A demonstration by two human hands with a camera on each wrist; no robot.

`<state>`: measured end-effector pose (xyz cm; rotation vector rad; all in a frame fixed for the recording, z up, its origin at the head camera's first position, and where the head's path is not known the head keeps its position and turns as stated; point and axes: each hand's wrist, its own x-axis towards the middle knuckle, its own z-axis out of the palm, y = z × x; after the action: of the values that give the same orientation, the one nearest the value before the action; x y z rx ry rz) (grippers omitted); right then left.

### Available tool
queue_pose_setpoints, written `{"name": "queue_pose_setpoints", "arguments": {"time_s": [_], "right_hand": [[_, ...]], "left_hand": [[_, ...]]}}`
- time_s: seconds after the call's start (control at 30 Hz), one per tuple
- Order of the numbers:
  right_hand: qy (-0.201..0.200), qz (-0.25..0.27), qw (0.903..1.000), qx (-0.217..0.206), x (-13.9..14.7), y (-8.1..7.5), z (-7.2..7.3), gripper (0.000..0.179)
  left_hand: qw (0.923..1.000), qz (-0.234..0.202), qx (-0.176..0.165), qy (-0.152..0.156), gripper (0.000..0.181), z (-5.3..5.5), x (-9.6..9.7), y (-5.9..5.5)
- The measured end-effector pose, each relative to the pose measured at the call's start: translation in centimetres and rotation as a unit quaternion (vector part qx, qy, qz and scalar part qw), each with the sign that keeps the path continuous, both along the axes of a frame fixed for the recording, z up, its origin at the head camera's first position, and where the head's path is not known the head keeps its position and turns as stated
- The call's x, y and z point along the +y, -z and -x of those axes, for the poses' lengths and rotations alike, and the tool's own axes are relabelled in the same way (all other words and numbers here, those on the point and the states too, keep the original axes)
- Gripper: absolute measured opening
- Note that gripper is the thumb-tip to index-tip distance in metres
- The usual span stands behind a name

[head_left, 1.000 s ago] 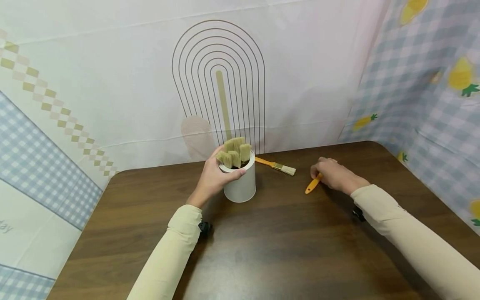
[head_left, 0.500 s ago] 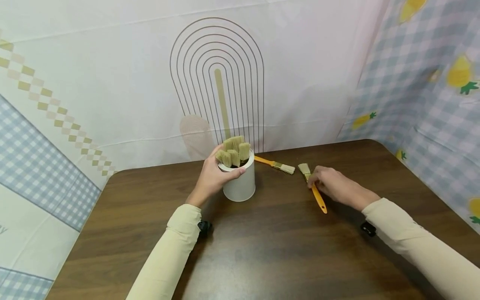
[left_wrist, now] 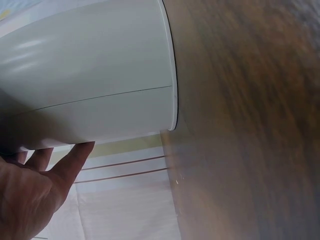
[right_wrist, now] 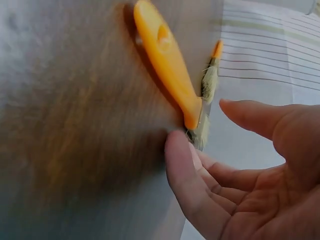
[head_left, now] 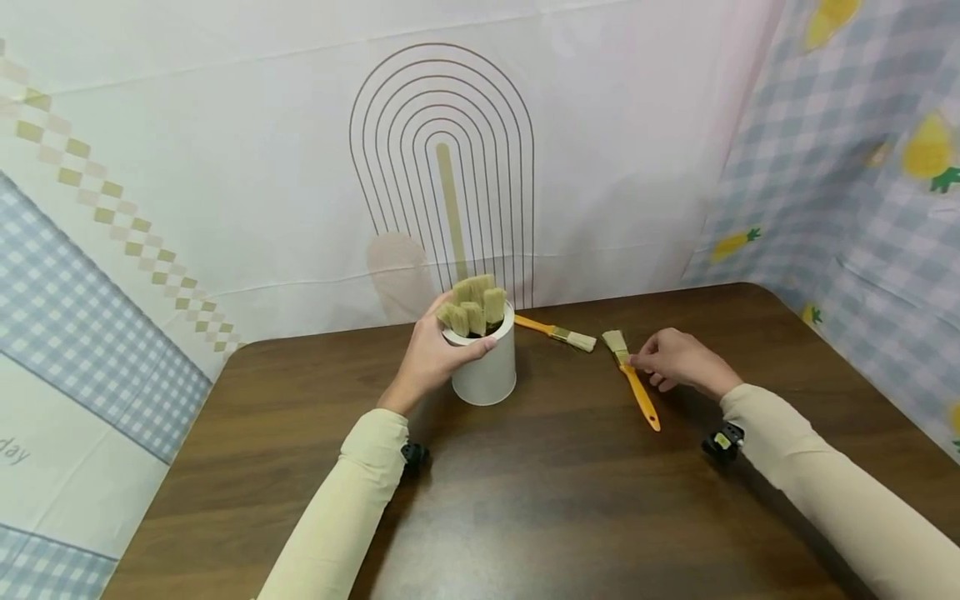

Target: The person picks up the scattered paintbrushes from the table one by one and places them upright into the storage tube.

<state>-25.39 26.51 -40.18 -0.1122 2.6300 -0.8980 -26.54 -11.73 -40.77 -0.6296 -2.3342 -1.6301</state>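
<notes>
A white can [head_left: 484, 372] stands upright on the table, with several brushes [head_left: 472, 302] in it, pale bristles up. My left hand [head_left: 432, 357] grips the can near its rim; in the left wrist view its fingers [left_wrist: 75, 160] lie against the can wall [left_wrist: 90, 70]. A paintbrush with an orange handle [head_left: 640, 395] lies on the table to the right, bristles toward the back. My right hand [head_left: 678, 360] is right beside this brush, fingertips near its ferrule. In the right wrist view thumb and fingers are apart, with the orange handle [right_wrist: 167, 65] beyond them.
A second orange-handled paintbrush [head_left: 558, 333] lies between the can and the right-hand brush, its handle end behind the can. The brown wooden table [head_left: 525, 500] meets a patterned cloth wall [head_left: 615, 167] at its back edge.
My right hand turned the right-hand brush so its bristles face back, then let go and moved slightly right of it. My left hand stays on the can.
</notes>
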Motion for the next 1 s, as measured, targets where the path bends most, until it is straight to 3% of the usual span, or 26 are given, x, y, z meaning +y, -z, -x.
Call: {"name": "queue_pose_setpoints", "arguments": {"time_s": [0.2, 0.4, 0.6, 0.7, 0.87, 1.0], "right_hand": [[0.017, -0.04, 0.999, 0.011, -0.8, 0.6, 1.3, 0.035], [0.029, -0.033, 0.999, -0.009, -1.2, 1.0, 2.2, 0.036], [0.041, 0.038, 0.9982, -0.022, -0.9, 0.7, 1.6, 0.029], [0.039, 0.093, 0.9947, -0.018, -0.7, -0.1, 1.1, 0.019], [0.012, 0.137, 0.9902, 0.023, -1.2, -2.7, 0.2, 0.041], [-0.002, 0.155, 0.9853, 0.071, -2.5, -5.5, -0.5, 0.04]], "left_hand": [[1.0, -0.004, -0.004, 0.005, 0.078, 0.0, 0.3, 0.0], [1.0, 0.003, -0.002, 0.0, 0.076, 0.0, 0.1, 0.1], [0.9999, 0.009, 0.005, -0.005, 0.077, -0.1, 0.0, -0.1], [0.9999, 0.009, 0.006, -0.004, 0.078, -0.1, 0.0, -0.2], [1.0, 0.002, 0.004, -0.002, 0.078, -0.2, 0.0, -0.3], [1.0, 0.0, 0.001, -0.001, 0.078, -0.3, 0.0, -0.2]]}}
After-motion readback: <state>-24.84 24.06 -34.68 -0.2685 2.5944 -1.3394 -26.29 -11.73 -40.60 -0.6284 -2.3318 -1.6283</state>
